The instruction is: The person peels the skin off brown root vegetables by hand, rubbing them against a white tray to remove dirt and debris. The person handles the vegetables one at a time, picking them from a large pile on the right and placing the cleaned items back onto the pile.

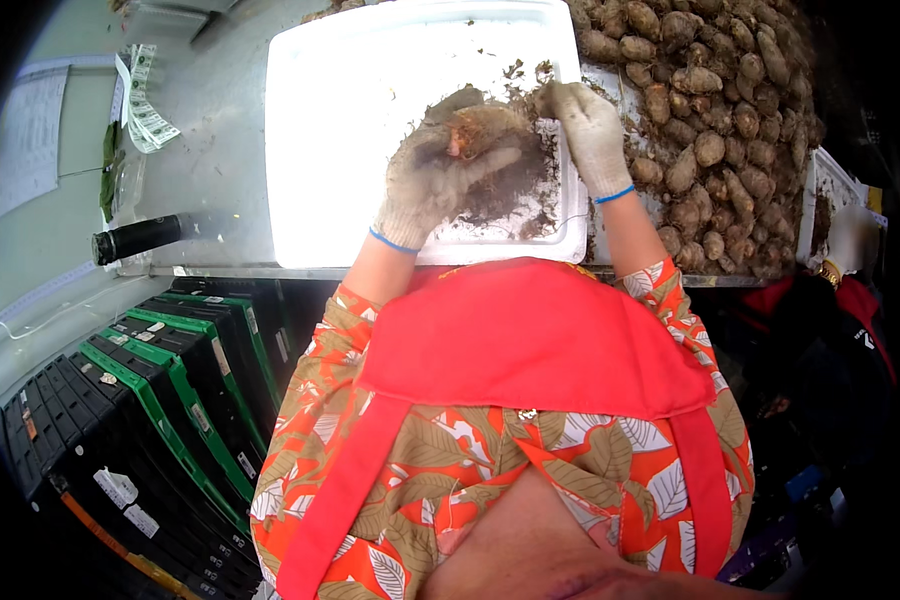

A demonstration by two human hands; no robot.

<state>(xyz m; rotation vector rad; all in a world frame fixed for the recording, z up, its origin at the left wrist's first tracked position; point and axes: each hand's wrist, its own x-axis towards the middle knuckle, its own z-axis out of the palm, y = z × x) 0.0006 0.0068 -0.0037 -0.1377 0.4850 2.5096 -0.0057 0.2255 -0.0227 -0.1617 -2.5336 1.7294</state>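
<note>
My left hand (435, 172), in a dirty knitted glove with a blue cuff, holds a brown taro corm (487, 129) over a white plastic tray (330, 247). The corm has a pinkish spot at its left end. To its right, at the tray's right rim, my right hand (589, 124) wears a matching glove; its fingertips are pinched together by some dark, fibrous debris (544, 75), and whether they grip it is unclear. Loose soil and plant scraps (536, 221) lie in the tray under and beside the corm.
A large heap of similar corms (709, 150) covers the right of the metal table (225, 187). A black cylinder (146, 236) and a label strip (146, 112) lie at the left. Black and green crates (172, 375) stand below. At the far right, another person's arm (829, 274) is beside a second tray (817, 195).
</note>
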